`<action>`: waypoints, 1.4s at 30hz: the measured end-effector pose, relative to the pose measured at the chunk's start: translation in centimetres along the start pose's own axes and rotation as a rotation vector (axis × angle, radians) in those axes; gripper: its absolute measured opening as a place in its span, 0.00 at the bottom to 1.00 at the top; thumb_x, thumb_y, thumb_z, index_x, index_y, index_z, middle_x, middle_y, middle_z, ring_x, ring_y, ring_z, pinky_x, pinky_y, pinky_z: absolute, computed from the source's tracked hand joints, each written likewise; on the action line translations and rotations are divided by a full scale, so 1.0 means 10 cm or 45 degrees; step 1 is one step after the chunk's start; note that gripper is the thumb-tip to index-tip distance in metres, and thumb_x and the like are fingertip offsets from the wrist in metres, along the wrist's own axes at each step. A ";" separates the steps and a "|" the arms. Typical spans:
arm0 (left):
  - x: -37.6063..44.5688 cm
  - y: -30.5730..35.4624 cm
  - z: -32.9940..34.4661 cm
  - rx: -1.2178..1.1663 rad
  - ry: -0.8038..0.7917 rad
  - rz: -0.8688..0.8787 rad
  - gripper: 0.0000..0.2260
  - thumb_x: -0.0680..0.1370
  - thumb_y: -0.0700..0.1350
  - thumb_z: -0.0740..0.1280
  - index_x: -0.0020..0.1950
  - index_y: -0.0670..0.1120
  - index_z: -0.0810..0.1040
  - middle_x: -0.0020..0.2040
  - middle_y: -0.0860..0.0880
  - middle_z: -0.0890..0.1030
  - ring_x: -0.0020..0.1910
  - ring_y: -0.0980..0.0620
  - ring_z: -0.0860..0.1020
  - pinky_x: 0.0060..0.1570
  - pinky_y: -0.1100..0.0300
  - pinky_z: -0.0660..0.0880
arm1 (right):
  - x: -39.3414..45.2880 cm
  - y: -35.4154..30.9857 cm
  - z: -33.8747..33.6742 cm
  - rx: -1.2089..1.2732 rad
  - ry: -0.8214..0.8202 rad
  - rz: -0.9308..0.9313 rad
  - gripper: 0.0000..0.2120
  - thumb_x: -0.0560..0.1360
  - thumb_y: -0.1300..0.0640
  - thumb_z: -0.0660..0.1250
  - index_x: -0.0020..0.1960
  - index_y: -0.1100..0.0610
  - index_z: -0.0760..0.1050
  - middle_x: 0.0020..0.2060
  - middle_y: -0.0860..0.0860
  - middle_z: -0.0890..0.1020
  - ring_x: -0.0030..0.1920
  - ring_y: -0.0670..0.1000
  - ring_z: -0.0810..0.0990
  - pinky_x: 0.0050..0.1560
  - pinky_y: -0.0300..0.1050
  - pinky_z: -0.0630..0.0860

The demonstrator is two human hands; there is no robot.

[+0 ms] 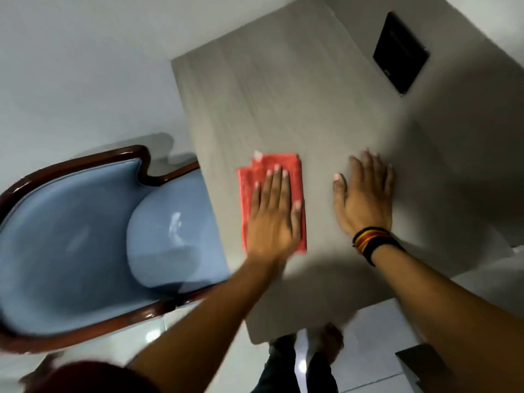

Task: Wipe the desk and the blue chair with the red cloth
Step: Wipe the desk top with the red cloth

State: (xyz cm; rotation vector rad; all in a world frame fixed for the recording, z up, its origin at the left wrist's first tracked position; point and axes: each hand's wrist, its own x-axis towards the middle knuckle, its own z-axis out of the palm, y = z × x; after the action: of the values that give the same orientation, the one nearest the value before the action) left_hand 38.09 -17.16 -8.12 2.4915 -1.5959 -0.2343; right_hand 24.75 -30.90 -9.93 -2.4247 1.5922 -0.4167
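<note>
The red cloth [249,180] lies folded flat on the grey wood-grain desk [283,95], near its left edge. My left hand [272,214] presses down on the cloth with fingers stretched out, covering its lower right part. My right hand [364,194] rests flat on the bare desk to the right of the cloth, fingers spread, nothing in it; a striped band is on that wrist. The blue chair [85,236], with a dark wooden frame, stands left of the desk, its seat partly tucked under the desk edge.
A black flat rectangular object [401,52] lies at the far right corner of the desk. White walls stand behind the desk and chair. Pale tiled floor [368,350] and my dark trouser legs show below the desk's near edge.
</note>
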 end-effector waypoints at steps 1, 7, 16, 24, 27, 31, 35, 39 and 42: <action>-0.40 -0.03 0.05 -0.012 0.009 -0.043 0.30 0.88 0.53 0.50 0.87 0.43 0.47 0.88 0.46 0.46 0.88 0.48 0.43 0.87 0.44 0.45 | 0.00 0.00 0.01 0.009 -0.003 -0.001 0.28 0.84 0.44 0.49 0.77 0.60 0.66 0.81 0.60 0.64 0.83 0.61 0.59 0.82 0.67 0.53; -0.91 -0.18 0.16 -0.007 0.033 -0.098 0.30 0.87 0.54 0.48 0.87 0.45 0.49 0.88 0.48 0.48 0.88 0.49 0.46 0.86 0.43 0.50 | -0.02 0.05 0.04 0.013 0.018 -0.037 0.27 0.84 0.44 0.49 0.76 0.60 0.65 0.80 0.60 0.64 0.82 0.61 0.58 0.82 0.66 0.52; 0.81 -1.01 -0.25 -0.001 0.101 -0.204 0.27 0.89 0.52 0.50 0.87 0.44 0.54 0.88 0.46 0.55 0.88 0.49 0.50 0.87 0.49 0.42 | 0.02 0.06 0.08 0.033 0.033 -0.027 0.25 0.85 0.46 0.52 0.75 0.60 0.66 0.81 0.59 0.64 0.83 0.61 0.57 0.83 0.65 0.49; -0.78 -0.34 0.07 -0.026 0.171 -0.311 0.29 0.88 0.52 0.50 0.87 0.41 0.51 0.88 0.43 0.50 0.88 0.47 0.47 0.86 0.43 0.49 | -0.02 -0.01 -0.02 0.039 0.013 -0.027 0.27 0.85 0.45 0.51 0.77 0.60 0.66 0.81 0.61 0.64 0.83 0.62 0.58 0.82 0.66 0.51; -1.34 -0.11 0.21 -0.034 0.137 -0.305 0.29 0.88 0.53 0.49 0.87 0.43 0.49 0.88 0.46 0.48 0.88 0.48 0.45 0.86 0.41 0.51 | -0.05 0.00 -0.03 0.031 0.013 -0.033 0.27 0.85 0.45 0.52 0.77 0.61 0.66 0.81 0.61 0.64 0.83 0.62 0.58 0.82 0.66 0.51; -1.03 -0.28 0.14 -0.063 0.126 -0.213 0.29 0.87 0.52 0.51 0.87 0.42 0.52 0.88 0.45 0.51 0.88 0.47 0.48 0.86 0.40 0.50 | -0.03 -0.01 -0.02 0.017 0.014 -0.039 0.26 0.85 0.46 0.52 0.76 0.61 0.66 0.80 0.61 0.65 0.82 0.62 0.59 0.82 0.66 0.51; -0.19 -0.68 0.00 -0.080 0.193 -0.220 0.27 0.88 0.50 0.54 0.86 0.41 0.57 0.87 0.44 0.56 0.87 0.45 0.51 0.86 0.43 0.49 | -0.03 0.03 0.05 -0.019 0.023 -0.056 0.27 0.85 0.46 0.51 0.76 0.62 0.66 0.80 0.62 0.65 0.83 0.62 0.58 0.83 0.65 0.50; 0.37 -0.86 -0.09 -0.030 0.138 -0.310 0.27 0.89 0.53 0.50 0.87 0.44 0.53 0.88 0.46 0.54 0.88 0.49 0.49 0.87 0.46 0.45 | -0.01 0.06 0.09 0.021 0.064 -0.061 0.27 0.85 0.44 0.51 0.75 0.62 0.67 0.79 0.62 0.66 0.82 0.62 0.59 0.82 0.65 0.50; 0.14 -0.73 0.01 -0.025 0.163 -0.377 0.29 0.88 0.54 0.48 0.87 0.43 0.52 0.88 0.44 0.53 0.88 0.49 0.49 0.86 0.45 0.47 | -0.01 0.08 0.10 0.028 0.062 -0.049 0.27 0.84 0.43 0.52 0.75 0.61 0.68 0.80 0.61 0.66 0.82 0.62 0.60 0.82 0.65 0.52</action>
State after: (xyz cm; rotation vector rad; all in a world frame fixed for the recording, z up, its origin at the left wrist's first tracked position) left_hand 45.07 -15.41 -9.90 2.6601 -1.1692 -0.1243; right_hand 24.39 -31.13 -11.16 -2.4503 1.5540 -0.5011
